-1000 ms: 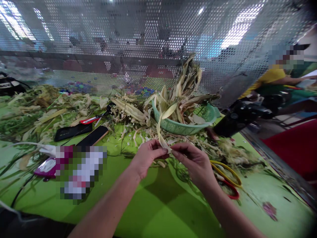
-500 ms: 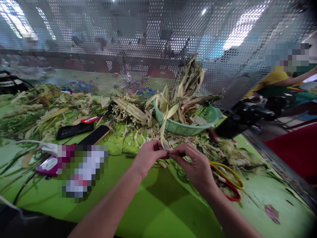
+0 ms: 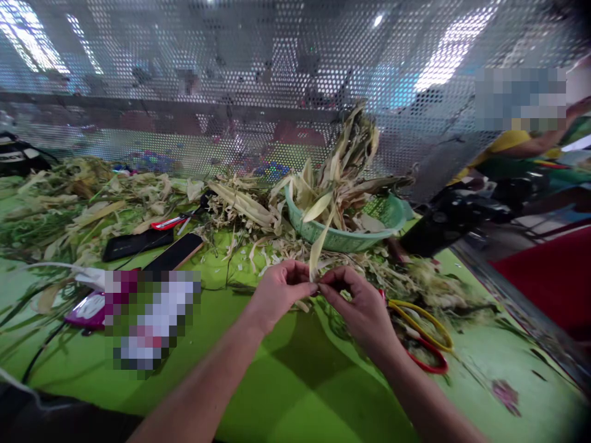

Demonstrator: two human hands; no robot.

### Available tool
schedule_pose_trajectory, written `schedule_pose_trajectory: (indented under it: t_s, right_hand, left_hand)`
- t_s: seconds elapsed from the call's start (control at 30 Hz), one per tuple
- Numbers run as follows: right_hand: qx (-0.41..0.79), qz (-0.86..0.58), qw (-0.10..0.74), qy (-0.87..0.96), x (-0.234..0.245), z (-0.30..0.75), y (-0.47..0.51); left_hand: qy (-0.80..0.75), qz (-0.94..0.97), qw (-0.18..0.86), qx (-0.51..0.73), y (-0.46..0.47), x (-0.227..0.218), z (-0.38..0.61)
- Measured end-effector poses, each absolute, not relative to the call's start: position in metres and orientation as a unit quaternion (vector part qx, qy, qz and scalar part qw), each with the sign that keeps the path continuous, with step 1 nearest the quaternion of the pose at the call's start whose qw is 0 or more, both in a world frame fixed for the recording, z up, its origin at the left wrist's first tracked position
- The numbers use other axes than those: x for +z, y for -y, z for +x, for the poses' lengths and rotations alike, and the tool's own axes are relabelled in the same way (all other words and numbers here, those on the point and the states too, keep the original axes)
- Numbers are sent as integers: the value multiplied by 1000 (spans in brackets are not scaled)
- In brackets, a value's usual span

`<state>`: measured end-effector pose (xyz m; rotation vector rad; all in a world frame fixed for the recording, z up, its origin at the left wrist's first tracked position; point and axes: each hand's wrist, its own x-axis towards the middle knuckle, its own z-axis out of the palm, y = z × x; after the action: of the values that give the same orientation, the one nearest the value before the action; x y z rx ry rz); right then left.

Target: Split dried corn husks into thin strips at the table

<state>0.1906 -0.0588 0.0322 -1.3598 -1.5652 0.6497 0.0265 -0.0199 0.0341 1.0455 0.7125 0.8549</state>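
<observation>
Between my fingertips stands a pale strip of dried corn husk [image 3: 317, 253], its long end rising and bending over at the top. My left hand [image 3: 285, 289] pinches the strip's lower end between thumb and fingers. My right hand [image 3: 353, 299] pinches at the same spot, its fingertips touching those of the left. Behind the strip is a green plastic basket [image 3: 351, 239] heaped with dried corn husks [image 3: 353, 160]. Scissors with one yellow and one red handle loop [image 3: 427, 323] lie just right of my right hand, partly hidden by it.
Loose husks [image 3: 92, 191] cover the green table's [image 3: 295, 387] back left. A red box cutter [image 3: 170, 221], dark phone-like slabs [image 3: 173, 253] and a purple device with cables [image 3: 87, 311] lie at left. A perforated metal screen [image 3: 249, 74] stands behind. Another person's yellow sleeve [image 3: 508, 144] shows at right.
The husk strip has swung from leaning left to leaning right, and its bent tip has turned. Both hands stay together in nearly the same place, still pinching. The person at right has shifted.
</observation>
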Motion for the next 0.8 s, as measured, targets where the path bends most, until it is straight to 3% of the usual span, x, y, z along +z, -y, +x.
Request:
schedule_pose_trajectory:
  t_s: [0.33, 0.8]
  right_hand:
    - [345, -491, 509, 618, 30, 195, 56]
    - [157, -450, 477, 738, 35, 200, 51]
  left_hand:
    - [-337, 415, 745, 400, 18, 37, 30]
    - [-352, 394, 752, 394, 17, 40, 29]
